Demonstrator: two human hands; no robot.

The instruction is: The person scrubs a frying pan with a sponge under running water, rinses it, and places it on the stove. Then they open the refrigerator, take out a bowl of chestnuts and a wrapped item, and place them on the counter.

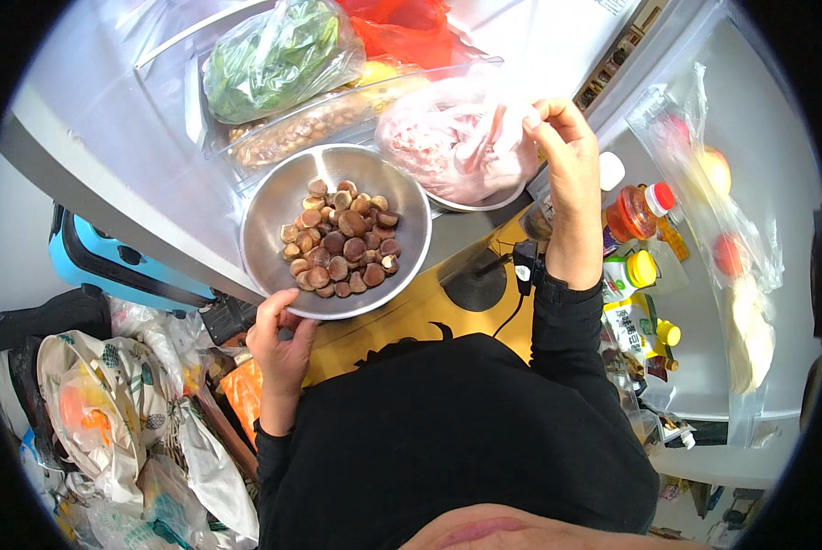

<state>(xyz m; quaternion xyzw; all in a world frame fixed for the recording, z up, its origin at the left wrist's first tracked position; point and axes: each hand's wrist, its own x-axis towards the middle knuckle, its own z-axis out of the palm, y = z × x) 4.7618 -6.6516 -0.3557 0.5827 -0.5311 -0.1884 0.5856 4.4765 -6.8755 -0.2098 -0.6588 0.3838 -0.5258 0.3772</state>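
My left hand (pixel 281 350) grips the near rim of a stainless steel bowl (pixel 411 220), thumb and fingers at its edge. Brown chestnuts (pixel 342 247) lie heaped in the middle of that bowl. Up to the right, my right hand (pixel 570 179) pinches the edge of a thin pinkish plastic bag (pixel 459 137) between thumb and fingers. Pale pink contents show through the bag; what they are I cannot tell. The bag rests in a second bowl (pixel 486 205), mostly hidden beneath it, behind and to the right of the chestnuts.
Beyond the bowls, a clear refrigerator drawer (pixel 452 67) holds bagged leafy greens (pixel 283 62) and a red plastic bag (pixel 411 31). Right, the open refrigerator door carries a red-capped bottle (pixel 638 210) and other containers. A black cable (pixel 510 315) hangs below. Cloth bags (pixel 94 405) crowd the lower left.
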